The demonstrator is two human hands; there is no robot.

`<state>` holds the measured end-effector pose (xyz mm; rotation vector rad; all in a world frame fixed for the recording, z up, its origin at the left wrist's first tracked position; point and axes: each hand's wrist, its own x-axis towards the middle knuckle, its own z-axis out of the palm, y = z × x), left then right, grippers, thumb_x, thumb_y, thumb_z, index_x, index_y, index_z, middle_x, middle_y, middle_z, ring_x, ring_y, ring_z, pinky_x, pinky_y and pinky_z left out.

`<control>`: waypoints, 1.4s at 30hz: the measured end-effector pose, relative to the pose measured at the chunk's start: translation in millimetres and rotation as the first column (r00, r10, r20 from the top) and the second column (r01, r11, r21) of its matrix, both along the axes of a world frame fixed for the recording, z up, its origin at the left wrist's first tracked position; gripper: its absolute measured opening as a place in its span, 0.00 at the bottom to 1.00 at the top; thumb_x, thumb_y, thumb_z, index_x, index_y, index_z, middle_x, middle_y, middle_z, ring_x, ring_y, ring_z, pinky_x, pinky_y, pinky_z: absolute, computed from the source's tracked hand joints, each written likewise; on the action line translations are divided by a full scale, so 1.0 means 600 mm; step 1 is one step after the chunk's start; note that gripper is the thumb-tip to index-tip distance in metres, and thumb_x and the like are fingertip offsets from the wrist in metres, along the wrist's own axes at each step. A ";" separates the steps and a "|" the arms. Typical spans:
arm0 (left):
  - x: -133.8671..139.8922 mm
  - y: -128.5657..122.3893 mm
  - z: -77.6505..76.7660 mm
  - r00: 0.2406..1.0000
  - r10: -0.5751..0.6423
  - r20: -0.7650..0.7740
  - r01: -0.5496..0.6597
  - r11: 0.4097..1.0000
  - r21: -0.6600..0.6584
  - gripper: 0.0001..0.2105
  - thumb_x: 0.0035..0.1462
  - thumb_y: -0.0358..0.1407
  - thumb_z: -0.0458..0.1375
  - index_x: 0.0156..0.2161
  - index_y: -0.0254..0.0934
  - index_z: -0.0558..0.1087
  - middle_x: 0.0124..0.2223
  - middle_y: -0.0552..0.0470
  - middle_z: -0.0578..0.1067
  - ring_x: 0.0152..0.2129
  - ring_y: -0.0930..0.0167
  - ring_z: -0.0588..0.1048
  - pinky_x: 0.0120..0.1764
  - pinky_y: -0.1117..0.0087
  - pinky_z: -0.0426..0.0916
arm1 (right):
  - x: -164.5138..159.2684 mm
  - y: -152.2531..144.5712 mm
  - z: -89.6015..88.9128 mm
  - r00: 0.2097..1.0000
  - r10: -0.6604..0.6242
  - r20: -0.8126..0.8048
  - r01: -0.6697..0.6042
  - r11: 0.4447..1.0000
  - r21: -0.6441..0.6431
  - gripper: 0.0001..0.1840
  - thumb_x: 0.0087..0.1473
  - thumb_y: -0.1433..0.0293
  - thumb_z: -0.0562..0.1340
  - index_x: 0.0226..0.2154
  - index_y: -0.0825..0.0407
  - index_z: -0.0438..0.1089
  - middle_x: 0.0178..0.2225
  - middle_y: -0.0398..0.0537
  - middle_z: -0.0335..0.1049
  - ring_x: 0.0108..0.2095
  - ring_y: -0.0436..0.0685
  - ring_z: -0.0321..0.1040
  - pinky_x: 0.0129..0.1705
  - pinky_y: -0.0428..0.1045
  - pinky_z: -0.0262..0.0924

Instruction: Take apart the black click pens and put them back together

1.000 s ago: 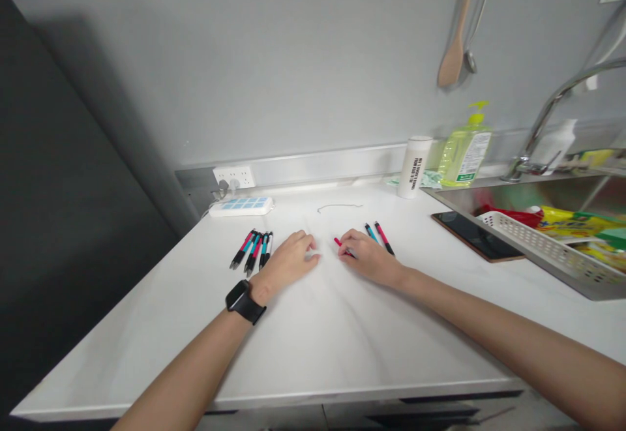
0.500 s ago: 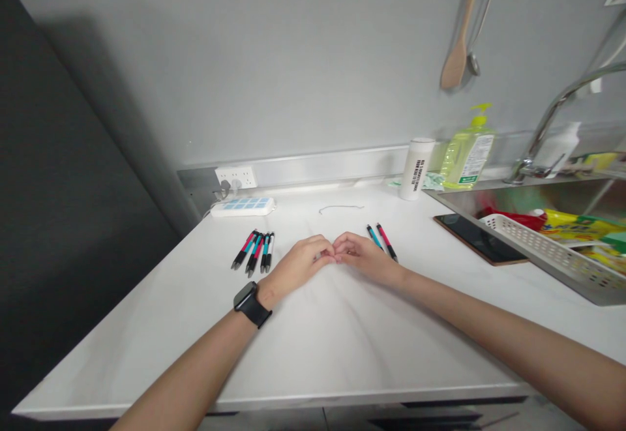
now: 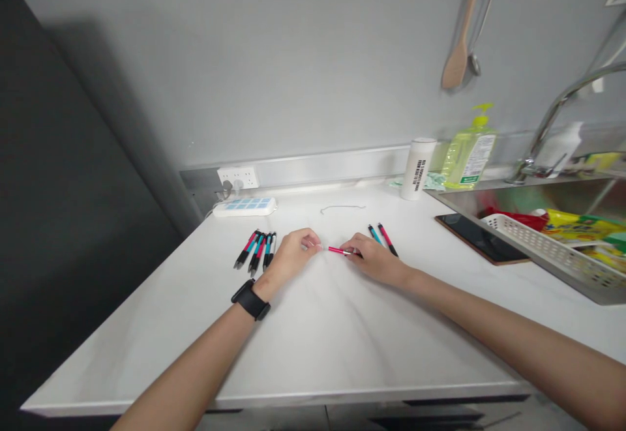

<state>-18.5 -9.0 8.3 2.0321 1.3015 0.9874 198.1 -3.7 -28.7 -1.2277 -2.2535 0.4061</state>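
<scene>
My right hand [image 3: 374,258] is closed round a red pen [image 3: 336,250], whose red end sticks out toward the left. My left hand [image 3: 295,252], with a black watch on its wrist, is pinched just left of that end; a small pale bit shows at its fingertips, too small to name. A gap separates the two hands. Left of my left hand lies a group of red, teal and white pens [image 3: 255,252] with black grips. Beyond my right hand rest a teal pen [image 3: 374,233] and another red pen [image 3: 388,239], side by side.
A white power strip [image 3: 244,207] lies at the back left. A thin wire [image 3: 342,207] lies behind my hands. On the right are a white cylinder [image 3: 417,169], a yellow-green soap bottle [image 3: 468,154], a dark phone [image 3: 479,238] and a sink with a white perforated basket [image 3: 542,245].
My hands were together at the fingertips and have moved apart. The red end of the pen in my right hand now shows between them.
</scene>
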 end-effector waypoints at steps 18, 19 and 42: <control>0.002 0.008 0.000 0.959 -0.019 0.282 0.044 0.996 -0.084 0.10 0.46 0.40 0.63 0.30 0.34 0.75 0.31 0.48 0.77 0.30 0.71 0.73 0.38 0.70 0.67 | -0.009 -0.013 0.013 0.981 0.087 -0.174 -0.081 0.996 0.042 0.09 0.53 0.76 0.56 0.37 0.51 0.68 0.33 0.46 0.65 0.32 0.51 0.63 0.37 0.49 0.59; 0.002 0.007 0.000 0.958 -0.022 0.286 0.048 0.995 -0.085 0.10 0.46 0.40 0.63 0.30 0.34 0.75 0.31 0.48 0.77 0.30 0.71 0.73 0.38 0.70 0.67 | -0.009 -0.014 0.013 0.979 0.107 -0.171 -0.100 0.994 0.050 0.09 0.54 0.76 0.56 0.37 0.51 0.68 0.33 0.46 0.65 0.32 0.52 0.63 0.37 0.49 0.59; 0.007 -0.009 0.022 0.978 -0.084 0.192 0.092 0.995 -0.032 0.08 0.50 0.39 0.61 0.31 0.35 0.77 0.35 0.47 0.78 0.34 0.69 0.74 0.38 0.70 0.66 | -0.026 -0.008 0.015 0.814 0.026 -0.580 -0.282 0.890 -0.357 0.12 0.44 0.63 0.65 0.31 0.52 0.68 0.27 0.42 0.67 0.30 0.50 0.63 0.36 0.48 0.59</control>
